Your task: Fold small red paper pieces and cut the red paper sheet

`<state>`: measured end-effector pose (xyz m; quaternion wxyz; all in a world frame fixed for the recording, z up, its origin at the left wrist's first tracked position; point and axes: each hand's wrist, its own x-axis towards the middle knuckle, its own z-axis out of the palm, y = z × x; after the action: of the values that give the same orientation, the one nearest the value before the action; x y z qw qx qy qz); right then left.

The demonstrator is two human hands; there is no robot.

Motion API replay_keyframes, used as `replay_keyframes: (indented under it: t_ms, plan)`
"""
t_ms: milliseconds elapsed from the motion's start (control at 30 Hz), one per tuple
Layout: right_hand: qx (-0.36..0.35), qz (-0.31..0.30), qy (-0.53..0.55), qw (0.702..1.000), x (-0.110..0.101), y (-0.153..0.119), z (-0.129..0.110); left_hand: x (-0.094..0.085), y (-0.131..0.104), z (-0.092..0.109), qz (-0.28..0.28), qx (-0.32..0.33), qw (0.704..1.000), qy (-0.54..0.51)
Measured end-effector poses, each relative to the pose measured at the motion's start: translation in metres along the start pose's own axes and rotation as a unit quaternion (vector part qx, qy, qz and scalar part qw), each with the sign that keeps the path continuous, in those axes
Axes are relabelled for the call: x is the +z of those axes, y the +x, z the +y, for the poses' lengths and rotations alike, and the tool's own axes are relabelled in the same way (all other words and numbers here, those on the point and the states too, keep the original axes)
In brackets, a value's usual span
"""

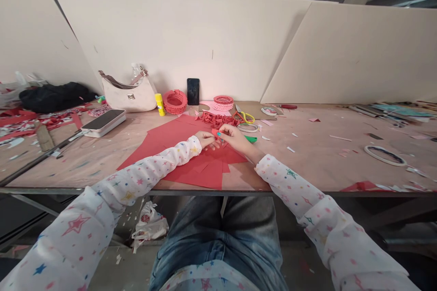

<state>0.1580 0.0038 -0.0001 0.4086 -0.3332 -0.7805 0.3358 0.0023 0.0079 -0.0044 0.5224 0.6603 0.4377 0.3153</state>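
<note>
Over the red paper sheets [191,173] on the table, my two hands meet at a small red paper piece [215,132]. My right hand [236,138] pinches it between thumb and fingers. My left hand [205,139] is closed at its other side, with the fingertips partly hidden. Just beyond the hands lies a heap of folded red paper pieces [218,119]. Yellow-handled scissors [247,117] and a roll of tape [248,127] lie past my right hand, near a green object [251,138].
Red paper rings [175,102], a glue stick [160,104], an upright phone [193,91] and a white handbag [128,93] line the back. A white box-like device [104,123] sits left. Another ring-shaped roll [385,156] and paper scraps lie right. White boards [177,36] stand behind.
</note>
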Motion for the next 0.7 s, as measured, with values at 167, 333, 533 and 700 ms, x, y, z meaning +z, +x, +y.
replay_keyframes:
  t_ms: [167,333,533,700]
  plan:
    - [-0.001,0.005,-0.006,1.0,-0.0011,0.0014,-0.0006,0.0001,0.0002,0.0006,-0.002,-0.011,1.0,-0.007]
    - [0.006,0.004,-0.001,1.0,0.0003,-0.0004,-0.0018,0.0,0.0007,0.0001,-0.005,-0.01,1.0,-0.008]
    - [0.018,-0.005,0.027,0.999,0.0019,-0.0016,-0.0014,0.0004,0.0037,-0.0046,0.007,0.012,1.0,-0.001]
    - [0.028,-0.019,0.059,0.998,0.0031,-0.0027,-0.0016,-0.0006,0.0056,-0.0077,0.009,0.023,1.0,0.001]
